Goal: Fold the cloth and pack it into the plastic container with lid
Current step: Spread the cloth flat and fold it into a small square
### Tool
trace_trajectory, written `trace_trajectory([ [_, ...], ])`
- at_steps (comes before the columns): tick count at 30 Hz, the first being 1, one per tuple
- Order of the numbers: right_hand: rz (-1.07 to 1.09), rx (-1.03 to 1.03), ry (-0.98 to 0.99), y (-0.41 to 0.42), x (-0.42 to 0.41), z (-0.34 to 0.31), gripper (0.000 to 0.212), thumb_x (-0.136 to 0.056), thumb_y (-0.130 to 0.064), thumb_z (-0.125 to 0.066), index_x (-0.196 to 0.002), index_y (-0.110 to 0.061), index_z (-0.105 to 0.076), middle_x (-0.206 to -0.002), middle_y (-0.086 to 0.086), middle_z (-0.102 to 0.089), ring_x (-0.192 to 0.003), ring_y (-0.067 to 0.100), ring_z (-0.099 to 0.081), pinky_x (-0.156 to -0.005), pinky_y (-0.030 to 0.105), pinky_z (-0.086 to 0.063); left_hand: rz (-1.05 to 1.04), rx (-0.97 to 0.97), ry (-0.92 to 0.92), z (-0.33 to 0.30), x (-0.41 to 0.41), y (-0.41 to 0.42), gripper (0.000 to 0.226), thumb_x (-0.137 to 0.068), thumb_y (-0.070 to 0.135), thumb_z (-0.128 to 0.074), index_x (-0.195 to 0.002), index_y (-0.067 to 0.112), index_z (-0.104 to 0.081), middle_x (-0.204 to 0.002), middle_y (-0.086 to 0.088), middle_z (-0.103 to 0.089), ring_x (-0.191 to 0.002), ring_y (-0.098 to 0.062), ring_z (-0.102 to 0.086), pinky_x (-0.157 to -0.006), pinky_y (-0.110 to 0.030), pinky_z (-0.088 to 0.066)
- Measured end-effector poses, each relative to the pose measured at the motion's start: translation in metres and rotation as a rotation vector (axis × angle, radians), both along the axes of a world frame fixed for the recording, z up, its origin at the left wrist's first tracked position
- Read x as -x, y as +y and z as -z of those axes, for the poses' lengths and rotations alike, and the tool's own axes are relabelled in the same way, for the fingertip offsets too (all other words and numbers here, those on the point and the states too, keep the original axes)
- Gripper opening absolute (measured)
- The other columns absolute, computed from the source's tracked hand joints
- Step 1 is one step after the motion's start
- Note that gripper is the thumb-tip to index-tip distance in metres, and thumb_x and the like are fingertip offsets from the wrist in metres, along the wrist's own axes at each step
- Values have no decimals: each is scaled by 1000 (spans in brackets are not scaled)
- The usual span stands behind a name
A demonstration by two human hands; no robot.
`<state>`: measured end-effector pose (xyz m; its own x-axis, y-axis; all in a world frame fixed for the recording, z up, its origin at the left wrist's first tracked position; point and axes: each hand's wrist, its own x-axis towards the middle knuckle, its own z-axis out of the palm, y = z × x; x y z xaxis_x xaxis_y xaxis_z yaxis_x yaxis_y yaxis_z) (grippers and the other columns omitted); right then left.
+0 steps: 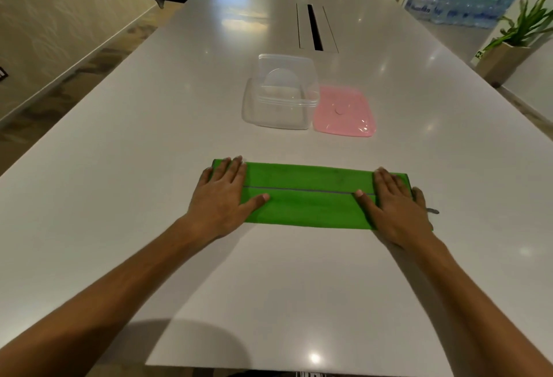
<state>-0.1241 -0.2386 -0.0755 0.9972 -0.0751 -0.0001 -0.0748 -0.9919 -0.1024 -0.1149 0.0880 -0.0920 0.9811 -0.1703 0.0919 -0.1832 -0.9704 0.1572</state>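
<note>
The green cloth (pixel 308 197), folded into a long strip, lay nearer than the clear plastic container (pixel 279 98) and its pink lid (pixel 344 112), pinned at its ends by the left hand (pixel 223 194) and right hand (pixel 395 206), fingers flat, grasping nothing.

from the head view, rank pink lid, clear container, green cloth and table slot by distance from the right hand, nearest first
1. green cloth, under the right hand
2. pink lid, ahead on the table
3. clear container, left of the lid
4. table slot, farthest back

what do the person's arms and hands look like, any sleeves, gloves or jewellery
Both arms are bare from the bottom of the frame to the wrist: no sleeves show. The left hand and right hand wear no gloves, and no rings, watch or bracelets are visible. Fingernails look short and unpainted.
</note>
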Motion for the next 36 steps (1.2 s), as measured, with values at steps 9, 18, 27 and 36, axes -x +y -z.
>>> trace_trajectory([
  [9, 113, -45, -65, -15, 1, -6, 82, -89, -68, -23, -151, -16, -14, -159, 6, -20, -143, 26, -23, -112, 50, -24, -29, -30, 28, -4, -1, -4, 107, -71, 82, 3, -151, 12, -10, -160, -4, -11, -147, -21, -5, -119, -45, -3],
  [18, 353, -23, -88, -21, 0, -23, 85, -82, -71, -37, -129, -1, -38, -124, 25, -50, -109, 45, -52, -77, 47, -43, 48, -52, 21, -9, -5, -40, 101, -75, 79, 0, -150, 12, -11, -160, -6, -12, -147, -22, -4, -117, -49, 0],
  [27, 372, -61, -11, -17, -8, -28, 54, -87, -56, -49, -102, -5, -56, -93, 16, -59, -83, 35, -56, -64, 35, -37, 118, -1, 79, -13, -17, -78, 94, -81, 75, -9, -150, 11, -10, -161, -5, -10, -147, -20, -2, -117, -50, 0],
  [36, 229, -96, -110, -8, -7, -54, 35, -84, -17, -59, -114, 1, -53, -105, 25, -52, -88, 41, -55, -68, 35, -33, 130, -23, 84, -9, -16, -85, 94, -82, 74, -9, -150, 10, -8, -161, -7, -8, -147, -22, -2, -117, -52, 0],
])
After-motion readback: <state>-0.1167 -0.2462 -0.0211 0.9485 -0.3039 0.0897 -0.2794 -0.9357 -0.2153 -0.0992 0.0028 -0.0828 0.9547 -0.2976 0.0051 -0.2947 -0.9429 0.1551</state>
